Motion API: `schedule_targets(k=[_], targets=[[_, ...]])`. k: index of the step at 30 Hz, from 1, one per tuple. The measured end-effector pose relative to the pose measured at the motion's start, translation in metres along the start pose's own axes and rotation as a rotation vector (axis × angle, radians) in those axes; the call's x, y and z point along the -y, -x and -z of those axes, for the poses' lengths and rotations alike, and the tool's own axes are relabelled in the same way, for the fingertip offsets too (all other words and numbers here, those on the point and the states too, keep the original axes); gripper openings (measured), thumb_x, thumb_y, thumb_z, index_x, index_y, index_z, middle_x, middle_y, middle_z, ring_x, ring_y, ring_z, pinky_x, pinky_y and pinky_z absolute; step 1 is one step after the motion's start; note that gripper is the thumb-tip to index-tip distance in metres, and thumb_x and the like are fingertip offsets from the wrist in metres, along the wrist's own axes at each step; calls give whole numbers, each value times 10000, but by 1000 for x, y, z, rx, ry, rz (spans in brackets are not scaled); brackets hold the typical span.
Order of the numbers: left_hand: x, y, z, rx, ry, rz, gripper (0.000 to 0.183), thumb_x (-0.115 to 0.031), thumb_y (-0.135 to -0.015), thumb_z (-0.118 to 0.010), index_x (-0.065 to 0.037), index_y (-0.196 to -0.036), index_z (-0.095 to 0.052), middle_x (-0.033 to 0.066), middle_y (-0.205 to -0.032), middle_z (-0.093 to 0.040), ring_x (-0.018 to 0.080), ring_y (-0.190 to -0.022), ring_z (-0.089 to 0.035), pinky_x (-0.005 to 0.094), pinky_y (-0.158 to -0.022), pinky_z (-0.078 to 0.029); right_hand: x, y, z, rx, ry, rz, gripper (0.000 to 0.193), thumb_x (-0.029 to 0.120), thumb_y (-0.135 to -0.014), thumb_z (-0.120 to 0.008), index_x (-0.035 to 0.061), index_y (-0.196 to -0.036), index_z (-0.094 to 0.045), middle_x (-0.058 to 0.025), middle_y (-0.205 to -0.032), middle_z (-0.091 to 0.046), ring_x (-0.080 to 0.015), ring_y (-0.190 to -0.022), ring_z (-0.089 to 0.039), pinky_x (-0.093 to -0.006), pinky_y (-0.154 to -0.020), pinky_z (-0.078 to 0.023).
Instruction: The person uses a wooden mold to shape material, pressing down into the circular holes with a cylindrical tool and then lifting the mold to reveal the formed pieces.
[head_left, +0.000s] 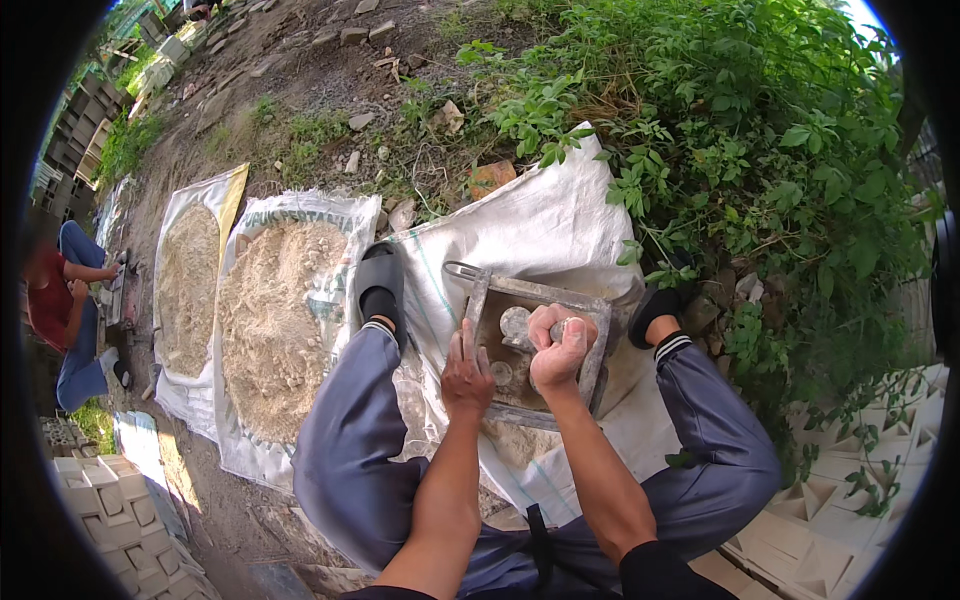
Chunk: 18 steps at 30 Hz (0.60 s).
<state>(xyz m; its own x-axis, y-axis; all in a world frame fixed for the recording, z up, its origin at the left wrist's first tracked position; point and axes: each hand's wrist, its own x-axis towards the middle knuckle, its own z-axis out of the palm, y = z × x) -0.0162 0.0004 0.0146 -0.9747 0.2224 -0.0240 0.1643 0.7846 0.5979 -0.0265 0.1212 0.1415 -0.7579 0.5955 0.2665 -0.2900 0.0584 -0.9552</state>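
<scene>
Left hand (467,382) lies extended on the frame (545,291); right hand (556,362) clenches a tool (560,328) over it.

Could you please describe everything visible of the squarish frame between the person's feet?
The squarish frame has four grey, dusty bars of unclear material and a loop at its far left corner. It lies slightly turned on a white sheet. The left hand rests on its left side; the right hand is above its interior.

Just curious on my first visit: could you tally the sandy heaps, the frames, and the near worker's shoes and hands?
Heaps: 2
Frame: 1
Shoes: 2
Hands: 2
Total: 7
</scene>
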Motion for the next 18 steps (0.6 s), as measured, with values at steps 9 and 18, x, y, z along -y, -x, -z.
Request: schedule_targets(k=[9, 18], targets=[[-4, -5, 1, -55, 12, -85, 552, -169, -909, -476, -94, -1434, -322, 204, -1262, -487, 392, -1084, -533, 444, -894, -458, 1, -16, 9, 96, -32, -108, 698, 626, -891, -357, 55, -493, -312, -19, -474, -341, -118, -433, -309, -276, -433, -219], [1, -5, -1, -23, -11, -31, 560, -190, -919, -469, -104, -1446, -301, 207, -1274, -475, 391, -1089, -530, 440, -891, -460, 11, -3, 2, 0, 9, 25, 667, 566, -905, -336, 49, -485, -299, -36, -443, -337, -144, -404, -318, -290, -427, -235]])
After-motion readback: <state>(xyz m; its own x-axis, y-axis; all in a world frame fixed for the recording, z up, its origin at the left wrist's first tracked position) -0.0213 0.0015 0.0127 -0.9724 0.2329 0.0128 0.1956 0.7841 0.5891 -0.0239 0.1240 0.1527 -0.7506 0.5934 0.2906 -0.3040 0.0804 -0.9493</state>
